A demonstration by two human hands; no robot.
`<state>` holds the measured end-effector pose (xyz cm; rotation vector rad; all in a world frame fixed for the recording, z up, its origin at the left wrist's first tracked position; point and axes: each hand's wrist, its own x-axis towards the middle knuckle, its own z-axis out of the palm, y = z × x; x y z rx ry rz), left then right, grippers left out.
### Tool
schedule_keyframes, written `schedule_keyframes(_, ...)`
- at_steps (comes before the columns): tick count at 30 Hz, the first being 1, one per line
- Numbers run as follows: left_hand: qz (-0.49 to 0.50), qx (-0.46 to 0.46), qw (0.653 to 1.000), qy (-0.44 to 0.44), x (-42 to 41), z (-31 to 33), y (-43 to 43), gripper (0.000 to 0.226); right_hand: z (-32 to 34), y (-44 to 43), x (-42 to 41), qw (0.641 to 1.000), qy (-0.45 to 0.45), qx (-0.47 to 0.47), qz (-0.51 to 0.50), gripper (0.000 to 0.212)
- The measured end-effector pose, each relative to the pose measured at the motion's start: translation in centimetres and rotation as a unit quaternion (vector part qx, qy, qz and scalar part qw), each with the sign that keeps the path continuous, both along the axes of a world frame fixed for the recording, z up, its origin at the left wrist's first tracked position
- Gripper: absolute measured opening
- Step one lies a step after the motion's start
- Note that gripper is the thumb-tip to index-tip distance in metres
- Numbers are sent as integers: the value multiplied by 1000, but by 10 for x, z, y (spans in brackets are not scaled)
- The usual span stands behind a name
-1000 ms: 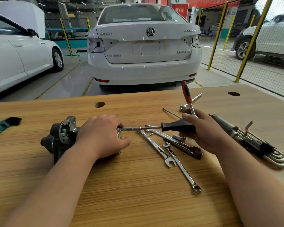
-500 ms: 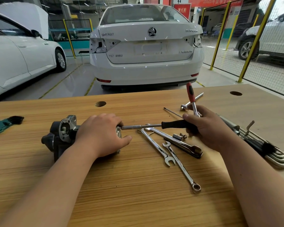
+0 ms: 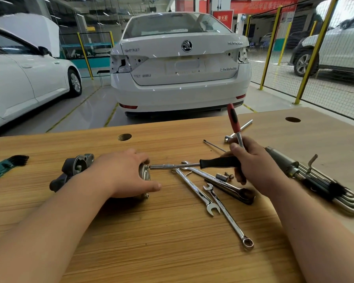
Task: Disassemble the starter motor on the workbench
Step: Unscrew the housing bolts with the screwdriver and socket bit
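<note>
We are early in the job, as far as we can judge. The starter motor [image 3: 76, 170] lies on its side at the left-centre of the bench [image 3: 172, 252], still in one piece: nose housing to the left, rear end cap [image 3: 144, 175] to the right, body hidden under our palm. No parts taken off the motor lie beside it, unless the small socket [image 3: 221, 177] and bolt-like bit [image 3: 230, 177] near the spanners came from it; we cannot tell.

Our left hand [image 3: 127, 172] is spread wide and pressed down over the motor body, steadying it. Our right hand [image 3: 255, 162] is closed around the black handle of a T-handle driver [image 3: 192, 165], whose shaft runs level to a fastener on the end cap; its red grip [image 3: 232, 118] stands up above the fist. We judge the end-cap fasteners are being worked, with cap, through-bolts, solenoid and armature all yet to come out.

The bench is pale wood-grain laminate with round holes [image 3: 124, 137]. Three combination spanners [image 3: 223, 209] lie crossed between the hands, a hex key set [image 3: 335, 188] and a grey cylindrical tool [image 3: 280, 160] sit at the right, a green key holder [image 3: 0, 167] at the left edge. Beyond stand a white saloon [image 3: 180, 66], another white car [image 3: 23, 78] and yellow mesh fencing [image 3: 315, 50] on a glossy workshop floor.
</note>
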<state>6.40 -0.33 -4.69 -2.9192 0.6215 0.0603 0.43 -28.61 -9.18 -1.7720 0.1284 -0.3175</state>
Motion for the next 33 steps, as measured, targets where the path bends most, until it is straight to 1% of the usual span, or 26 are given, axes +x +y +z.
schedule_keyframes(2,-15,-20,1000,-2,0,-2,1,72,-2,1,1,1000,-5,9,-12,11)
schedule_keyframes(4,-23,-20,999,-29,-1,-3,2,62,-2,-2,1,999,-6,43,4,21)
schedule_keyframes(8,-22,-16,998,-49,-5,-6,3,61,-6,-12,0,995,-4,66,70,43)
schedule_keyframes(11,-19,-22,999,-39,-7,-8,3,63,-8,-11,1,995,-10,74,66,53)
schedule_keyframes(12,-16,-28,999,-34,-7,-8,3,63,-7,-9,1,996,-13,67,56,50)
schedule_keyframes(16,-4,-41,999,-34,-10,-8,1,63,-2,-3,1,999,-14,29,6,20)
schedule_keyframes(18,2,-39,998,-47,-10,-9,1,62,0,-1,4,1000,-18,4,-21,15)
schedule_keyframes(20,3,-42,998,-50,-10,-9,0,63,1,-1,6,999,-17,-4,-28,16)
schedule_keyframes(23,-1,-48,997,-60,-8,-11,0,65,-1,-5,10,999,-19,48,-4,23)
schedule_keyframes(25,1,-49,996,-72,-7,-15,0,67,-1,-8,13,998,-22,60,9,26)
schedule_keyframes(28,-2,-61,994,-91,-8,-19,2,72,2,-16,18,998,-26,43,30,30)
schedule_keyframes(30,-6,-73,992,-100,-8,-20,2,76,0,-21,18,998,-12,33,60,39)
schedule_keyframes(32,-5,-81,991,-110,-8,-21,3,76,-2,-22,17,997,0,23,76,45)
schedule_keyframes(33,-6,-82,990,-116,-8,-21,3,75,-3,-21,16,997,1,22,73,44)
